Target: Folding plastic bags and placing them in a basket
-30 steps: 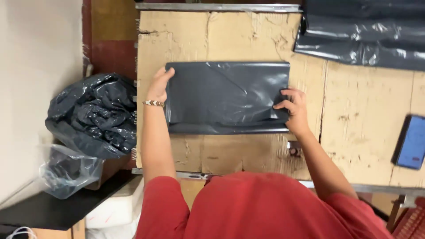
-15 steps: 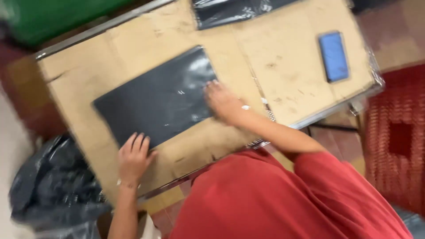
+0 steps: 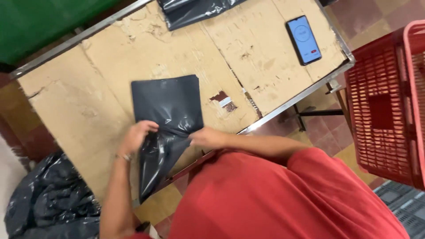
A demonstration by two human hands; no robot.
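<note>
Now that the dark plastic bag [image 3: 167,110] is folded narrower than the wide sheet it was a moment ago, its near end droops over the table [image 3: 88,110] edge, bunched between both hands; the left hand [image 3: 135,137] curls its fingers into the crumpled plastic, the right hand [image 3: 208,137] pinches the fold beside it. Half a second back both palms pressed flat. Beyond lie a phone [image 3: 303,40], more dark bags [image 3: 195,11] at the far edge, a red basket [image 3: 385,102] alongside

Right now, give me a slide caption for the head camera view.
Both hands, left hand and right hand, grip a folded dark grey plastic bag on a worn cardboard-covered table.
</note>
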